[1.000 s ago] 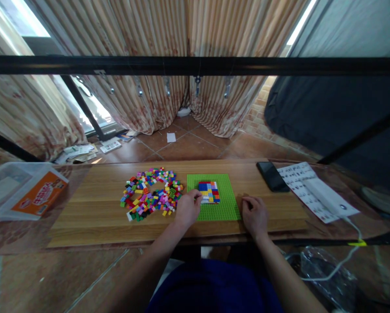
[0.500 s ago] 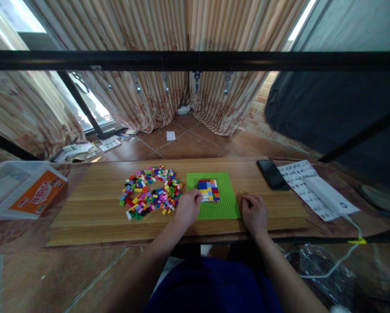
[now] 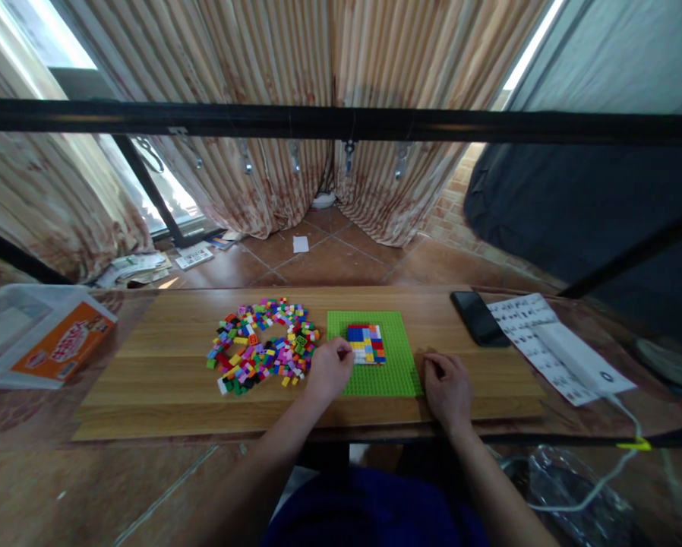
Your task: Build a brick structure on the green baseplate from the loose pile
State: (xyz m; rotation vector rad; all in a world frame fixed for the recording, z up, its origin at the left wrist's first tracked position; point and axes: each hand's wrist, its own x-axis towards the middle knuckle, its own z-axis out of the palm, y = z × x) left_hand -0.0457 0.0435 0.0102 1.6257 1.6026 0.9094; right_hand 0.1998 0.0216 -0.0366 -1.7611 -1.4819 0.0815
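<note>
My left hand is closed in a pinch at the left edge of a flat block of coloured bricks. Whatever sits between its fingertips is too small or hidden to make out. Blue, yellow, white, orange and red show on the block's top, and it stands on a green studded baseplate. Just right of the baseplate, my right hand rests on the wooden board with its fingers curled in; I see nothing in it. Left of my left hand lies a spread-out pile of small loose bricks.
A black phone and a printed sheet with a white device and cable lie on the right. At far left stands a clear plastic box with an orange label. A black bar crosses beyond the wooden board.
The view has tilted up a little, so the whole scene sits lower. My left hand stays pinched beside the brick block, and my right hand keeps its place by the baseplate.
</note>
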